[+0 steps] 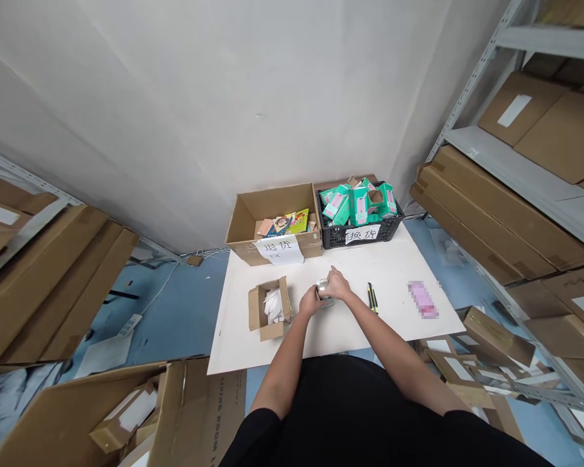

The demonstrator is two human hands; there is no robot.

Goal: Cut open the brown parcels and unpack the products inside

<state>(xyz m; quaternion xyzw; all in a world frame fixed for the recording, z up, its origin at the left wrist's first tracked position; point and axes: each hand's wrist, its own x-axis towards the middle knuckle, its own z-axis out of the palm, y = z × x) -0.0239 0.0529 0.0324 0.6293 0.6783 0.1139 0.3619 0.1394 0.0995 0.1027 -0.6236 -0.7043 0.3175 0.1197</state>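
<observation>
Both my hands meet over the middle of the white table (394, 272). My left hand (310, 301) and my right hand (338, 285) are closed around a small pale item (324, 287); it is too small to name. Just left of my hands stands a small open cardboard box (267, 310) with white paper inside. A utility knife (372, 297) lies to the right of my right forearm.
At the table's back stand an open cardboard box (272, 224) with colourful packs and a black crate (360, 227) of teal boxes, both with paper labels. A pink blurred object (422, 299) lies at right. Large cartons and shelves flank both sides; open cartons (126, 415) sit near left.
</observation>
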